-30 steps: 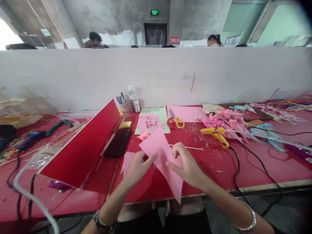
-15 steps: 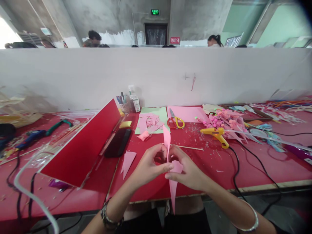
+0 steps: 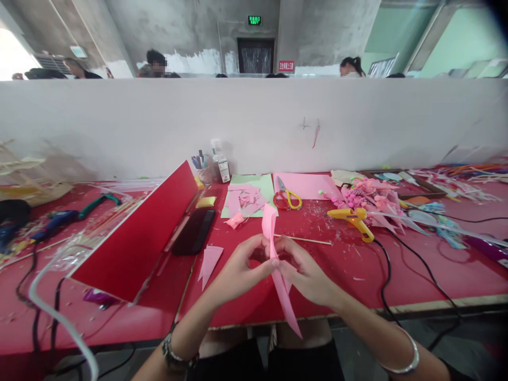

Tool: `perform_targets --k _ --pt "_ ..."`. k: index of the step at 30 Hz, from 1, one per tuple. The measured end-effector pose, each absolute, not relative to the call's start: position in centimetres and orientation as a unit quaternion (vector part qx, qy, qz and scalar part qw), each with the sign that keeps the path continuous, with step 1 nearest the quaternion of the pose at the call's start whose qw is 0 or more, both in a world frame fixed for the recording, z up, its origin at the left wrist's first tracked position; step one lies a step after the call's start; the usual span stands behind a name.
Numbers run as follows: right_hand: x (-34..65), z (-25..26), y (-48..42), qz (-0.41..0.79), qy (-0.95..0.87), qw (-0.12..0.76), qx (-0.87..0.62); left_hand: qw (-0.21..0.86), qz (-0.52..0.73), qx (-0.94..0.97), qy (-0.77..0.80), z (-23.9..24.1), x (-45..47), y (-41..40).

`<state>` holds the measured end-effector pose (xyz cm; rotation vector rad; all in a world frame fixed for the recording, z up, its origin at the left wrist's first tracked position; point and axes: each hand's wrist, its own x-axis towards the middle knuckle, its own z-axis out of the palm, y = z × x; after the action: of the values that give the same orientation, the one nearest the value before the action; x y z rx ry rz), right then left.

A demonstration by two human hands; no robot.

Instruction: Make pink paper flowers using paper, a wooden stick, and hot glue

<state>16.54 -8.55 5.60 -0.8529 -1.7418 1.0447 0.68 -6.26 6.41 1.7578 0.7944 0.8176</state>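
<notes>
A long pink paper strip point(image 3: 282, 296) is pinched between my two hands above the front of the red table. My left hand point(image 3: 248, 267) grips its middle from the left, thumb against the fingers. From the right, my right hand point(image 3: 299, 270) presses the same spot, its fingertips partly behind the paper. The upper end rises past my fingers, and the lower end slants down toward the table's front edge. Left of my hands lies a pink paper piece point(image 3: 210, 264) with pointed ends. Beyond them a thin wooden stick point(image 3: 304, 239) rests on the table.
A yellow glue gun point(image 3: 351, 216) with a black cord lies at right, near a pile of pink paper pieces point(image 3: 375, 196). Scissors point(image 3: 288, 198) lie behind my hands, beside paper scraps point(image 3: 246, 198). At left are a black phone point(image 3: 193, 233) and a leaning red board point(image 3: 138, 238).
The pink paper has been turned and straightened between my fingers. Its lower end now swings to the right, and my right thumb has moved in against it.
</notes>
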Motion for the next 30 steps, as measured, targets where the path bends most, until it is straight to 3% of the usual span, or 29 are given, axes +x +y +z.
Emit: perform_targets --k 7,12,17,20,22,25,30 --pt "16.5 4.8 -8.1 0.502 -0.663 0.453 -0.322 0.482 0.333 0.742 0.325 6.8 0.8 -6.2" --pt "16.7 4.3 -7.7 0.425 -0.682 0.465 -0.371 0.425 0.337 0.763 0.351 6.3 0.7 -6.0" --pt "18.4 4.8 -7.0 0.351 -0.675 0.491 -0.425 0.231 0.416 0.747 0.464 4.7 -1.1 -4.5" --pt "20.0 5.7 -6.7 0.333 -0.671 0.51 -0.423 0.02 0.397 0.744 0.537 4.6 -1.9 -3.4" --pt "20.8 6.1 -6.7 0.338 -0.666 0.518 -0.417 -0.06 0.365 0.766 0.526 5.0 -1.7 -2.8" --pt "21.4 6.4 -6.9 0.367 -0.663 0.522 -0.391 -0.055 0.357 0.795 0.487 5.9 -0.2 -1.9" --pt "21.5 6.1 -7.2 0.381 -0.62 0.579 -0.368 0.168 0.396 0.782 0.451 6.4 2.7 -0.2"
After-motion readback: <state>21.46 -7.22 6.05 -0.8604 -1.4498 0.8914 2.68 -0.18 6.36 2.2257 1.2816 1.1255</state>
